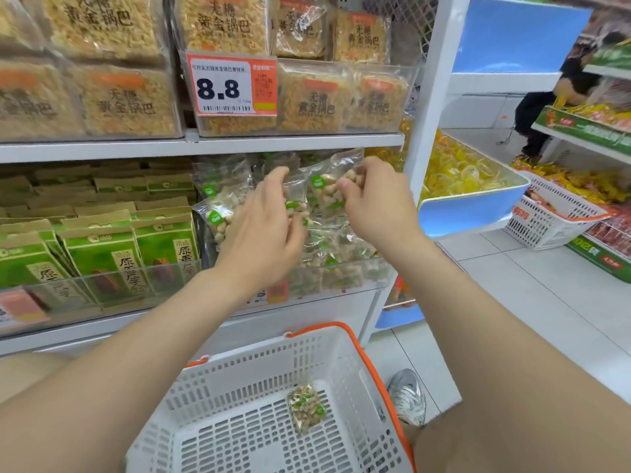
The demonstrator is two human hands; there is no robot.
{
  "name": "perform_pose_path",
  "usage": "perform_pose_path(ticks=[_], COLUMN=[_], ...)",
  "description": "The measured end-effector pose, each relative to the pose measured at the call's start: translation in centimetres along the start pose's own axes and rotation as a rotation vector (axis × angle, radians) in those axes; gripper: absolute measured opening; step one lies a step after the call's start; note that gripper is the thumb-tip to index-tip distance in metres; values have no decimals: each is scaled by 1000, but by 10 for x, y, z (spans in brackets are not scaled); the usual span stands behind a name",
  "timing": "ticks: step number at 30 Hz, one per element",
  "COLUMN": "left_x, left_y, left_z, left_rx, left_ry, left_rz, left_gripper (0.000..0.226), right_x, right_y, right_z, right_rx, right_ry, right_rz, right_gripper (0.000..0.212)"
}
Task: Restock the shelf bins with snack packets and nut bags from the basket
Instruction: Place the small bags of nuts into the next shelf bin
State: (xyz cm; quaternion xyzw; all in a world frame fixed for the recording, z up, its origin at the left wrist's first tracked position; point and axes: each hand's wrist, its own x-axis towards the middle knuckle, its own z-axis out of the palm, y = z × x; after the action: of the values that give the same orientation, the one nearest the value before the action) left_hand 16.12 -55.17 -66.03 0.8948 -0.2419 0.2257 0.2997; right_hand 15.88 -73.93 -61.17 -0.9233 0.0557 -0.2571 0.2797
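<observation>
Left hand (269, 230): centre of frame, fingers curled down into the pile of nut bags (327, 247) in the clear bin (345, 279); I cannot tell whether they clamp one.
Right hand (374, 203): just right of it, thumb and fingers pinching an upright nut bag (324, 187) above that bin.
Basket (259, 367): bottom centre, white with orange handles; a single nut bag (306, 407) lies flat inside.
Green packets (102, 254): next bin, left.

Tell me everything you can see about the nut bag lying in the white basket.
The nut bag is a small clear plastic packet of pale nuts with round green labels. It looks sealed and lies flat, slightly askew, alone on the slotted floor of the white basket, toward its right side. Only the basket floor touches it.
</observation>
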Motion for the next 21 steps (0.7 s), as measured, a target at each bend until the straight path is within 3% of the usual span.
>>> perform_pose_path(ticks=[4,8,12,17,21], left_x=[3,7,5,2,-2], left_y=[-2,-4,-8,-7,-8], left_z=[12,12,14,14,14], left_rx=[224,317,380,362,363], left_ry=[-145,-226,-286,-298,-316], left_rz=[78,117,126,122,109], left_gripper=[44,31,31,33,38], right_x=[20,24,26,31,31], right_y=[13,12,5,12,25], right_z=[9,30,40,40,47], right_rx=[-84,-34,20,122,108], right_ry=[-47,-173,-259,-152,-220], right_rz=[26,124,182,324,335], right_gripper=[18,30,35,34,40])
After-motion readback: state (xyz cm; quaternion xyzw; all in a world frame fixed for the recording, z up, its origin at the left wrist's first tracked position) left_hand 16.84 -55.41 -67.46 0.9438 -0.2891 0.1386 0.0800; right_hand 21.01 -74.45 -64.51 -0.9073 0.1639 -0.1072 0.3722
